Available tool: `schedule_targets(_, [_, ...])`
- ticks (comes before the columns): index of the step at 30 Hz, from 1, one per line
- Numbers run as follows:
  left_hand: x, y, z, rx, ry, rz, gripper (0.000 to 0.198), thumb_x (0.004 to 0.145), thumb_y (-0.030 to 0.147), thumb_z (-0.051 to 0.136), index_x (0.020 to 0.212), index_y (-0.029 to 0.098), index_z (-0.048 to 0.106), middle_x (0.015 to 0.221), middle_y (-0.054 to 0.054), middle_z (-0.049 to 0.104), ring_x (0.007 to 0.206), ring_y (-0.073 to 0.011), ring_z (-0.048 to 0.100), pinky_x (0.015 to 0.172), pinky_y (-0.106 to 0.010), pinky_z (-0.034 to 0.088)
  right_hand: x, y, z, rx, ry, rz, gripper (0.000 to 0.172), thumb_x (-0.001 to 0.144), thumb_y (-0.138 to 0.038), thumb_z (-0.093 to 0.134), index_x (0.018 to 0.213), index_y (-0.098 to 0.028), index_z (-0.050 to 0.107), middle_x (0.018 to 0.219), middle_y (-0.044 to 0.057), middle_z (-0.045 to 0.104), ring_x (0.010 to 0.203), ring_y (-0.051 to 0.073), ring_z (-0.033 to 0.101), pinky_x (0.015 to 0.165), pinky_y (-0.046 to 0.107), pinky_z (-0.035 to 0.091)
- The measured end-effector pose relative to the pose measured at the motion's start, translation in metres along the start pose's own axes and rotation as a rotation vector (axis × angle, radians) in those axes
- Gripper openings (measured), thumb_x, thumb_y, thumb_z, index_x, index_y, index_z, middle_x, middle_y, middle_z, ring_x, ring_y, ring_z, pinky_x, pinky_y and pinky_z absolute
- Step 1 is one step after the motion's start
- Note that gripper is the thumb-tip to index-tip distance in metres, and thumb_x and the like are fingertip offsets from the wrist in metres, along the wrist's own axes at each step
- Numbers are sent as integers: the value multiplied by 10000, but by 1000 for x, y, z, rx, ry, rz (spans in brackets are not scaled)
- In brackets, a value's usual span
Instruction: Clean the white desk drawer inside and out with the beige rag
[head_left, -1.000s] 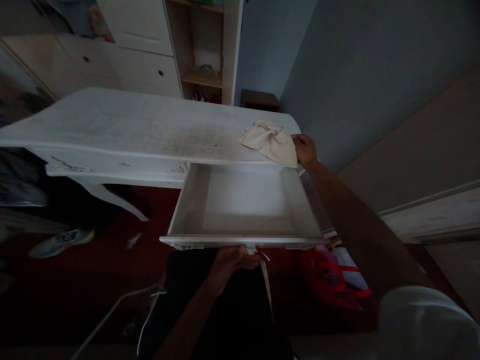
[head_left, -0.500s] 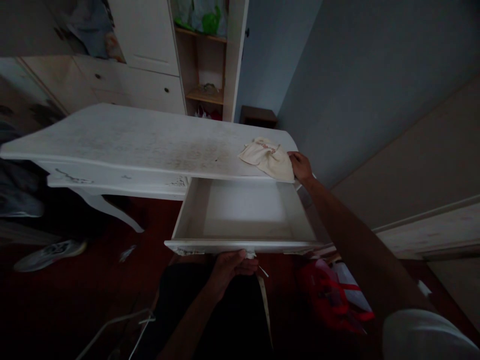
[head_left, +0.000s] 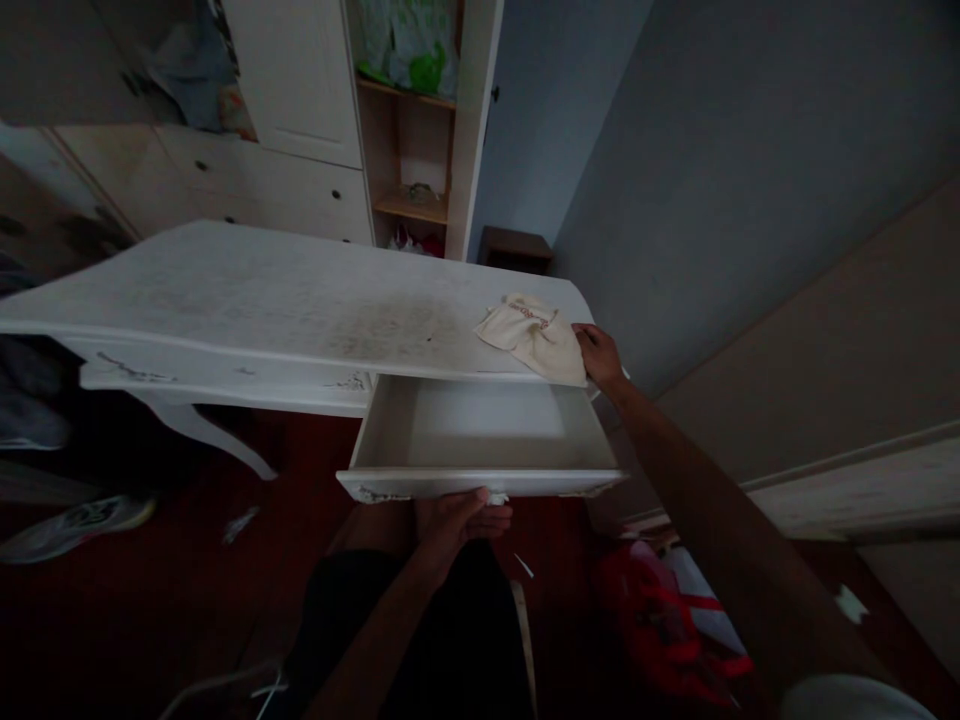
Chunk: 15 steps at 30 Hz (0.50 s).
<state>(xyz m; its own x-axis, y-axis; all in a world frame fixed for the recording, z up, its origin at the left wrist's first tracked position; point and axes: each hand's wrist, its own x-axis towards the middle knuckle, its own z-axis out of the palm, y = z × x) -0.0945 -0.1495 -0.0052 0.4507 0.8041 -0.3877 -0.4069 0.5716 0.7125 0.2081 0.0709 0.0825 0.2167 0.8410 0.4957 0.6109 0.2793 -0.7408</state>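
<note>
A white desk point(head_left: 300, 290) with dark smudges on its top stands across the view. Its drawer point(head_left: 480, 483) is pulled out toward me, and nothing shows inside. My left hand point(head_left: 469, 518) is closed on the drawer knob at the middle of the drawer front. My right hand point(head_left: 598, 355) rests at the desk's right edge, touching the right side of a cream cloth point(head_left: 536, 335) with red lettering; its fingertips are partly hidden, so its grip is unclear. The cloth lies crumpled on the desktop and reaches the front edge above the drawer.
A red bag point(head_left: 652, 610) lies on the floor at the lower right. A shoe point(head_left: 79, 525) is at the left, beyond a curved desk leg point(head_left: 217, 435). Behind the desk stand a white cabinet point(head_left: 300, 110), open shelves point(head_left: 412, 207) and a brown box point(head_left: 516, 248).
The drawer has slid a little inward, with my left hand still at its knob. My right hand stays by the cloth. The camera view has shifted slightly.
</note>
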Motion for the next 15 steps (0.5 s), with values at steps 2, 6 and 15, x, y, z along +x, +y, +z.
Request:
schedule_targets(2, [6,4,-1,2,5,7,504,693,558,781,874,89,749,918,-180,775,776,-251,749,740,-334,588,0,-1,0,18,-2,10,382,804,-512,534,895,-191,721,966,85,746,937,239,654,903,402,490])
schedule_targets(6, [16,11,-1,-6,27,6,512,674,553,796,859,79,740,894,-184,775,769,-251,750,716,-322,594,-1,-4,-1,74,0,59,394,780,-544,572,895,-197,719,973,75,743,945,234,652,910,402,489])
schedule_targets(15, [35,24,-1,-62,67,9,417,703,459,799,837,75,705,863,-204,771,714,-250,751,667,-311,602,-3,-11,-3,148,-6,124,500,728,-661,620,890,-197,712,966,64,733,963,238,641,918,390,483])
